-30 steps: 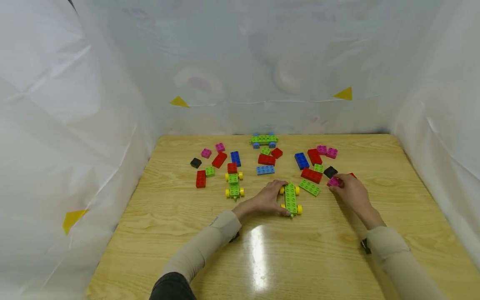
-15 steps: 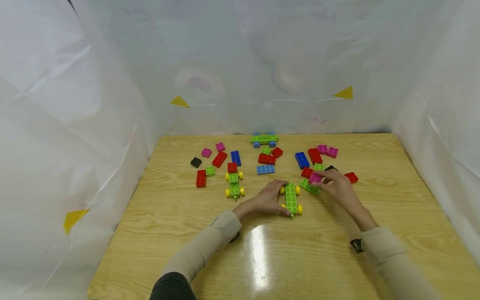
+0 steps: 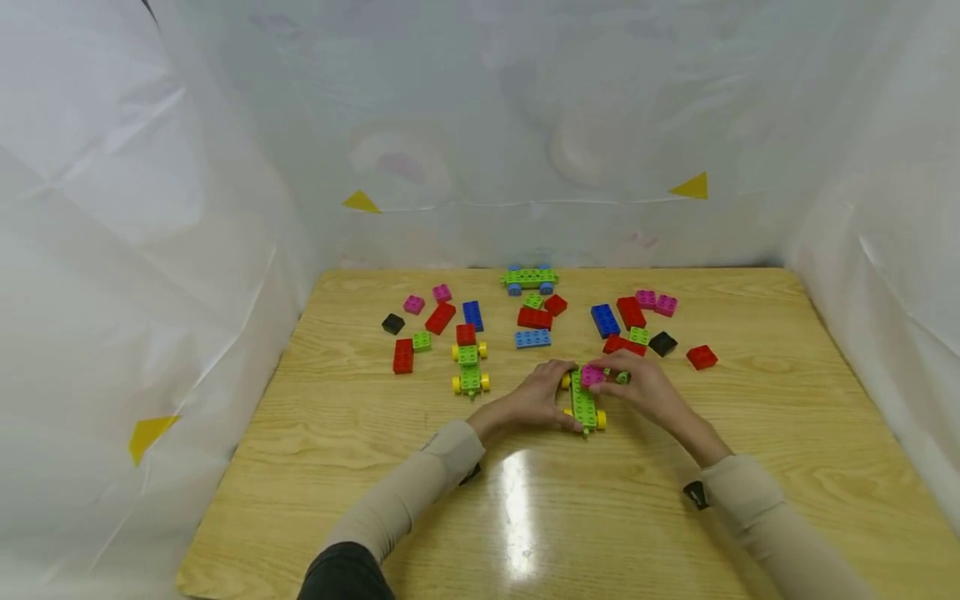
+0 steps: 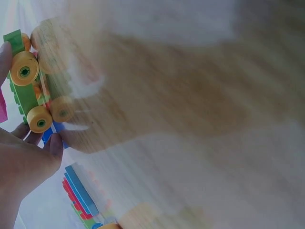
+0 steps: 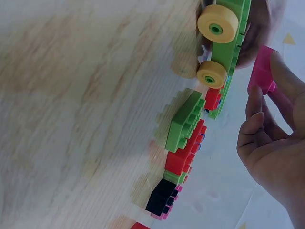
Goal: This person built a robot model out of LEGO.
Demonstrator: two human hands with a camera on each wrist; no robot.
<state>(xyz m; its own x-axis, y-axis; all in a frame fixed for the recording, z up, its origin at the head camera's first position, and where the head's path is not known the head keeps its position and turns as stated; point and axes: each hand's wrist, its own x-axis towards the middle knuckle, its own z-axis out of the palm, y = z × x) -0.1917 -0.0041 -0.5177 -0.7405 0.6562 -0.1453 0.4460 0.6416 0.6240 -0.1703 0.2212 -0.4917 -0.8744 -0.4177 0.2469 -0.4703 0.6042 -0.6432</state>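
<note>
My left hand (image 3: 534, 400) holds a green toy car base (image 3: 582, 410) with yellow wheels, thumb at its near end and fingers at the far end. The left wrist view shows the base (image 4: 25, 99) side-on between thumb and fingers. Between the thumb and fingers of my right hand (image 3: 651, 392) is a pink brick (image 3: 592, 377), pinched over the far part of that base. In the right wrist view the pink brick (image 5: 261, 71) hangs apart from the base's studs. A green brick (image 3: 622, 377) is mostly hidden behind the right hand.
Left of the hands stands a second yellow-wheeled base (image 3: 470, 379) bearing green and red bricks. A blue-wheeled base (image 3: 529, 278) stands at the table's back edge. Around lie loose bricks, among them a black brick (image 3: 663, 343), a red brick (image 3: 702, 357) and a light blue brick (image 3: 532, 338).
My right hand has picked up the pink brick near the black one and carried it left, over the green car base. The left hand has stayed in place on the base.
</note>
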